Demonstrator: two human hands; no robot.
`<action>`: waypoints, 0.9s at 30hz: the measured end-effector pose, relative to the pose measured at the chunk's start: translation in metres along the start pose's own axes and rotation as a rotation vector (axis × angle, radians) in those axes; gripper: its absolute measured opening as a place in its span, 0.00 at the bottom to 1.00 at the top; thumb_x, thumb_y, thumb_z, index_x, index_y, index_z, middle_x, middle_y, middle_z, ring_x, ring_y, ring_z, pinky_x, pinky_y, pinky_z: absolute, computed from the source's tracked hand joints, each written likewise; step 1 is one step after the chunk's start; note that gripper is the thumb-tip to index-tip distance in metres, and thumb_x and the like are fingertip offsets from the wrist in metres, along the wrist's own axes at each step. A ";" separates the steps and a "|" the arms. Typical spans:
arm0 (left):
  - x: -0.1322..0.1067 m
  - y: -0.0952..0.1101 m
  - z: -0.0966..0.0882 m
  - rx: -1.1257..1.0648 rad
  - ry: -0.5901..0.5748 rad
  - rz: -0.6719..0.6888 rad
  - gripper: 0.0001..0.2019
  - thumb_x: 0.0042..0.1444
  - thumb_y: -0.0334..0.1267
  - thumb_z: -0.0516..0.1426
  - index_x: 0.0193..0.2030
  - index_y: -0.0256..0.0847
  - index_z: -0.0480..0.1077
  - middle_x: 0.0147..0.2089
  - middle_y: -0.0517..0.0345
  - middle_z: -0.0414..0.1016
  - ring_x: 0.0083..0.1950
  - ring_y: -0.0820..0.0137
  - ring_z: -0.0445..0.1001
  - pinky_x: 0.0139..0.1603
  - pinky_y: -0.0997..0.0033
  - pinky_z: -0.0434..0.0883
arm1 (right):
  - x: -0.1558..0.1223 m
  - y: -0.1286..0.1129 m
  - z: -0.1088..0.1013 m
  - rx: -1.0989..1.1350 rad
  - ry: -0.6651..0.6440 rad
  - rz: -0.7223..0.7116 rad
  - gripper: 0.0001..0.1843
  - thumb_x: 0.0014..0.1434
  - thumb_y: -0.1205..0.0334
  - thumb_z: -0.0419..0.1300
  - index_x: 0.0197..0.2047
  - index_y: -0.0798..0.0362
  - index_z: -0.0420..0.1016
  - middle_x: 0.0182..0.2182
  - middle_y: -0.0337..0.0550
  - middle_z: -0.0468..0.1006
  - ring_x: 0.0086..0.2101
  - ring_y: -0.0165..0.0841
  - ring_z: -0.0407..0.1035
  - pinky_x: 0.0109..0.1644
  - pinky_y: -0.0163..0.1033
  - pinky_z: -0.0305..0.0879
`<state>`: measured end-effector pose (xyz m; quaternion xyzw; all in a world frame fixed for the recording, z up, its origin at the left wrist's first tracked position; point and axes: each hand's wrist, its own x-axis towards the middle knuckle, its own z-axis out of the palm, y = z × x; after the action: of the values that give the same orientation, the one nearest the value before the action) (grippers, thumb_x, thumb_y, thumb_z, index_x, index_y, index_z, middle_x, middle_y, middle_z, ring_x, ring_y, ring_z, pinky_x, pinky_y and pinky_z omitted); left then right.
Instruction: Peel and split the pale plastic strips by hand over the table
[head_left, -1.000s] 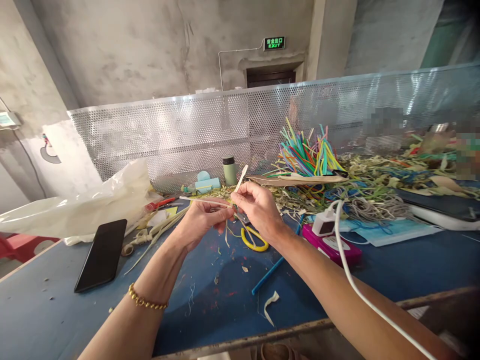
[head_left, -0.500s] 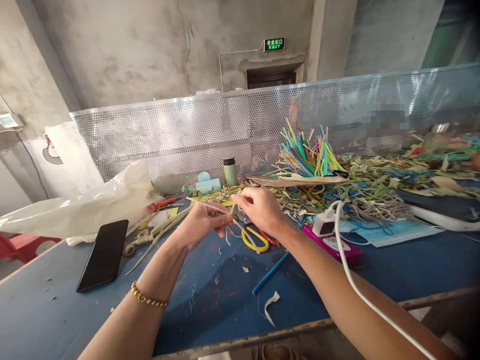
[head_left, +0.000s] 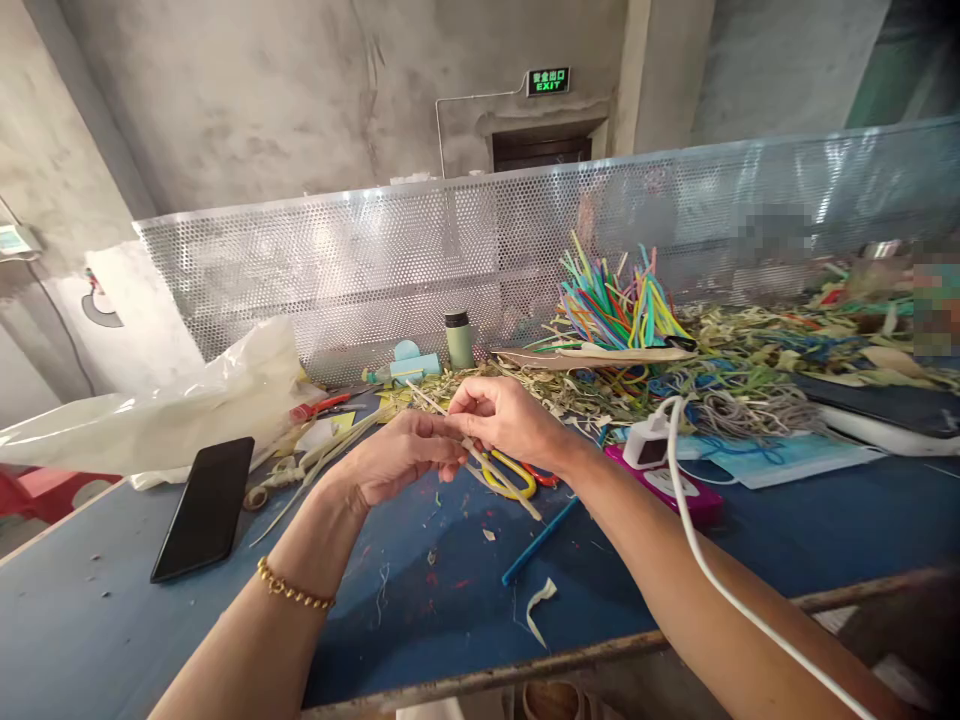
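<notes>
Pale plant-fibre strips (head_left: 523,500) run through both hands, their ends sticking out above and below the fingers. My left hand (head_left: 401,455) is closed, thumb and fingertips pinching the strips. Touching it, my right hand (head_left: 506,418) also pinches them from the right side. The fingers hide the spot where the strips cross. Just below and behind lie scissors with yellow handles (head_left: 525,478), partly covered by the strips. A red-handled tool (head_left: 546,478) sits against them. Closer to me are a blue rod (head_left: 536,545) and a curled pale scrap (head_left: 538,608).
A black phone (head_left: 204,510) and a plastic sheet (head_left: 165,410) lie left on the blue table (head_left: 420,640). Behind stand a green bottle (head_left: 459,343) and colourful stems (head_left: 622,305). Rightward are dried husks (head_left: 750,345), a magenta box (head_left: 686,490) and a white cable (head_left: 697,540).
My right hand has shifted slightly down and left, closer against my left hand. The strips have turned in the fingers, and one end now reaches farther down over the yellow handles.
</notes>
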<state>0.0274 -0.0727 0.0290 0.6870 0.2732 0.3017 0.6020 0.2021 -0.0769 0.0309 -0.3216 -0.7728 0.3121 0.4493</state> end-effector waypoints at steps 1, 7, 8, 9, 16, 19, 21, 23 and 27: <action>-0.001 0.002 0.000 -0.014 -0.015 0.003 0.06 0.48 0.33 0.64 0.32 0.32 0.79 0.30 0.54 0.74 0.27 0.76 0.67 0.31 0.73 0.64 | 0.000 -0.001 -0.001 0.046 -0.008 0.017 0.07 0.56 0.62 0.62 0.30 0.56 0.69 0.21 0.36 0.71 0.19 0.24 0.65 0.21 0.31 0.59; 0.000 -0.003 0.001 0.073 0.016 0.088 0.10 0.52 0.40 0.64 0.36 0.33 0.80 0.30 0.54 0.74 0.27 0.77 0.64 0.28 0.74 0.61 | -0.001 -0.005 -0.002 0.151 0.001 0.075 0.06 0.55 0.64 0.63 0.30 0.56 0.70 0.19 0.36 0.72 0.16 0.21 0.61 0.18 0.29 0.57; 0.001 -0.004 0.001 0.090 0.028 0.099 0.10 0.52 0.40 0.64 0.36 0.33 0.80 0.30 0.54 0.74 0.27 0.77 0.64 0.27 0.75 0.61 | -0.001 -0.005 -0.001 0.149 0.010 0.077 0.06 0.55 0.64 0.62 0.29 0.56 0.70 0.19 0.36 0.72 0.16 0.21 0.61 0.18 0.29 0.57; 0.002 -0.006 0.001 0.105 0.040 0.102 0.10 0.52 0.40 0.65 0.35 0.33 0.80 0.29 0.54 0.74 0.27 0.76 0.64 0.27 0.74 0.61 | -0.001 -0.005 0.000 0.143 0.022 0.073 0.05 0.54 0.65 0.62 0.29 0.56 0.70 0.19 0.36 0.71 0.16 0.22 0.61 0.18 0.29 0.57; 0.001 -0.004 0.003 0.203 0.081 0.074 0.09 0.50 0.38 0.65 0.29 0.33 0.79 0.24 0.58 0.71 0.23 0.77 0.65 0.26 0.74 0.61 | 0.001 0.003 0.007 -0.038 0.203 -0.005 0.04 0.52 0.64 0.62 0.28 0.56 0.72 0.22 0.40 0.74 0.22 0.28 0.68 0.23 0.33 0.62; 0.000 -0.003 0.003 0.233 0.073 0.070 0.08 0.50 0.39 0.65 0.29 0.34 0.79 0.23 0.58 0.71 0.23 0.77 0.65 0.26 0.74 0.61 | 0.002 0.007 0.011 -0.110 0.262 -0.028 0.04 0.52 0.65 0.61 0.27 0.56 0.71 0.22 0.40 0.75 0.22 0.28 0.68 0.25 0.34 0.62; 0.000 -0.004 0.003 0.237 0.072 0.062 0.09 0.49 0.39 0.65 0.28 0.34 0.78 0.23 0.58 0.71 0.22 0.77 0.65 0.25 0.74 0.61 | 0.002 0.009 0.014 -0.152 0.294 -0.046 0.04 0.52 0.66 0.61 0.27 0.56 0.71 0.22 0.41 0.75 0.23 0.28 0.68 0.26 0.34 0.63; 0.000 -0.004 0.003 0.215 0.079 0.047 0.09 0.48 0.39 0.66 0.25 0.34 0.78 0.22 0.58 0.71 0.21 0.77 0.65 0.25 0.74 0.61 | 0.003 0.010 0.016 -0.190 0.322 -0.046 0.03 0.52 0.67 0.60 0.27 0.56 0.71 0.23 0.41 0.76 0.23 0.29 0.69 0.27 0.34 0.63; 0.003 -0.005 -0.001 0.062 0.115 0.020 0.10 0.47 0.38 0.66 0.25 0.32 0.78 0.24 0.54 0.73 0.21 0.77 0.66 0.23 0.74 0.62 | 0.003 0.007 0.008 -0.356 0.364 -0.108 0.04 0.56 0.66 0.59 0.29 0.55 0.72 0.25 0.42 0.77 0.26 0.30 0.69 0.32 0.36 0.63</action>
<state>0.0290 -0.0692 0.0242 0.6895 0.3095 0.3381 0.5607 0.1951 -0.0719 0.0232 -0.4049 -0.7381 0.0839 0.5331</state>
